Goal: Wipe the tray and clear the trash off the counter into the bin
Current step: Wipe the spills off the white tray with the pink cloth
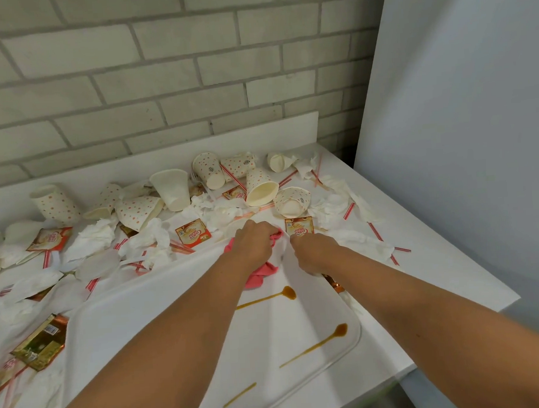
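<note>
Step in hand: wiping the tray (pixel 136 322), judged barely begun. Left hand (pixel 253 242) is curled round the cloth (pixel 266 272) at the tray's far corner. Right hand (pixel 312 251) grips the rim just beside it, probably steadying. Streaks (pixel 288 292) lie unwiped nearer the person. Next move: drag the cloth back over them. Cups (pixel 260 185) lie on the counter (pixel 423 257) — bin not in view.

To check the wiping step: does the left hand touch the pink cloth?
Touching. In the head view the left hand grips the pink cloth.
</note>
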`<state>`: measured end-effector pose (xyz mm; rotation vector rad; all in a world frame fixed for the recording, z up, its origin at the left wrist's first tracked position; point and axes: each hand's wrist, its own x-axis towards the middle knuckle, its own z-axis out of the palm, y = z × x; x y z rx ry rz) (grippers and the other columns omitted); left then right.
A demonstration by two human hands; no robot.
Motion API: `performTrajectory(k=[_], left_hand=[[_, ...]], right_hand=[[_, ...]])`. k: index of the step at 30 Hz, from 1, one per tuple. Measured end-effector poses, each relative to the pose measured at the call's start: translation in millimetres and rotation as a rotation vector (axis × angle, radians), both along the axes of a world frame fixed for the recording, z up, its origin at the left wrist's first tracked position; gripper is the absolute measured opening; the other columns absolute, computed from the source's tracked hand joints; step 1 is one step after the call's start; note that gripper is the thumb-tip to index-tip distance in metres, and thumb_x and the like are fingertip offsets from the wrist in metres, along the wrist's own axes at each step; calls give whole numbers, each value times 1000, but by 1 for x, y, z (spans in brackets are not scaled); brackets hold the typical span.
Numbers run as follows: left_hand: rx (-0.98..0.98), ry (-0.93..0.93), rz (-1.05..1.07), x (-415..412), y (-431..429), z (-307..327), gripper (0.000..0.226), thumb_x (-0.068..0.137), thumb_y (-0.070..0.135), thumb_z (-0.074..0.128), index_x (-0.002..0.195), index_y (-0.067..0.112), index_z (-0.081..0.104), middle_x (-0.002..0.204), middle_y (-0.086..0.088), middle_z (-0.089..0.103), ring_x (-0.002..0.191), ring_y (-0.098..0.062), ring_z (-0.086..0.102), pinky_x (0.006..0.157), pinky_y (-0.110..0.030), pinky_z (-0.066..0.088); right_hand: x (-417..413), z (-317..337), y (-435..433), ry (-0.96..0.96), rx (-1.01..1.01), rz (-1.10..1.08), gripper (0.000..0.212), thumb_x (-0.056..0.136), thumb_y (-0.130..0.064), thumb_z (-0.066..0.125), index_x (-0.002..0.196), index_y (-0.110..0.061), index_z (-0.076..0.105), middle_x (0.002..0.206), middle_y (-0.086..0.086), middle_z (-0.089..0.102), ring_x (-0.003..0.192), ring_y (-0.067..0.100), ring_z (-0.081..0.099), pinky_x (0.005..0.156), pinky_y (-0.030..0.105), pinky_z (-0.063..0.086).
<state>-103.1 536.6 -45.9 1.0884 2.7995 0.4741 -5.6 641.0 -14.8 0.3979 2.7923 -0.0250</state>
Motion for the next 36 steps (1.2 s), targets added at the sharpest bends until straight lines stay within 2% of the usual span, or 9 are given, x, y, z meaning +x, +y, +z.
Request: performTrajectory(k=[6, 11, 14, 22, 25, 28, 31, 34, 36], left_hand=[[-6, -85, -179, 10, -9, 2, 37, 92, 9, 50, 119, 31, 63, 112, 2, 66, 104, -26, 49, 90, -43, 43], [35, -166, -260, 14, -33, -1, 36, 90, 8, 55, 117, 30, 65, 116, 10, 66, 106, -19, 51, 96, -35, 44], [106, -266, -158, 1, -49, -4, 40, 89, 1, 53, 115, 29, 66, 118, 1, 64, 107, -14, 58, 95, -33, 51], [-10, -2, 115, 10, -26, -1, 45, 91, 0, 45, 127, 25, 57, 120, -4, 59, 110, -29, 50, 90, -42, 46], [17, -97, -12, 12, -26, -6, 46, 91, 6, 47, 124, 36, 57, 120, -3, 59, 111, -31, 50, 93, -42, 45], [-12, -200, -168, 11, -44, -2, 41, 91, 7, 53, 123, 30, 60, 128, 7, 60, 118, -23, 49, 100, -43, 41], [27, -265, -200, 8, -69, 10, 42, 90, 0, 53, 125, 21, 60, 128, 8, 60, 115, -11, 55, 102, -25, 43], [47, -258, -128, 1, -94, 13, 40, 90, -7, 49, 127, 7, 57, 122, 8, 55, 109, -3, 51, 83, 6, 35], [72, -210, -84, 1, -103, 12, 39, 90, -7, 49, 126, 6, 58, 124, 5, 56, 110, -9, 53, 86, 2, 38]], right_hand=[[-1, 0, 2, 6, -49, -10, 38, 95, -7, 39, 134, -11, 39, 127, 11, 53, 115, 29, 54, 84, 33, 45], [-1, -1, 5, -11, -107, -11, 38, 94, -6, 41, 132, -11, 40, 127, 12, 53, 114, 29, 54, 79, 32, 43], [-1, 0, 6, -35, -139, -14, 39, 93, -4, 41, 131, -10, 40, 127, 12, 52, 115, 28, 53, 78, 31, 41], [-9, 1, 4, -122, -81, 20, 44, 89, 2, 51, 131, -5, 42, 127, 13, 54, 114, 29, 56, 81, 30, 45], [-10, -4, 7, -104, -91, 1, 40, 89, 0, 48, 128, -6, 45, 124, 13, 56, 109, 28, 57, 76, 30, 43], [-11, -7, 10, -111, -92, 24, 39, 88, 1, 49, 126, -6, 45, 124, 12, 56, 106, 26, 57, 73, 28, 41], [-12, -9, 11, -117, -98, 28, 43, 87, 1, 51, 128, -8, 42, 124, 11, 56, 111, 27, 57, 75, 28, 42], [-11, -11, 12, -125, -93, 28, 44, 90, -2, 51, 132, -7, 41, 126, 9, 56, 114, 26, 56, 88, 30, 46], [-11, -11, 12, -79, -96, 25, 41, 93, -6, 46, 134, -4, 43, 126, 12, 55, 117, 30, 54, 92, 34, 45]])
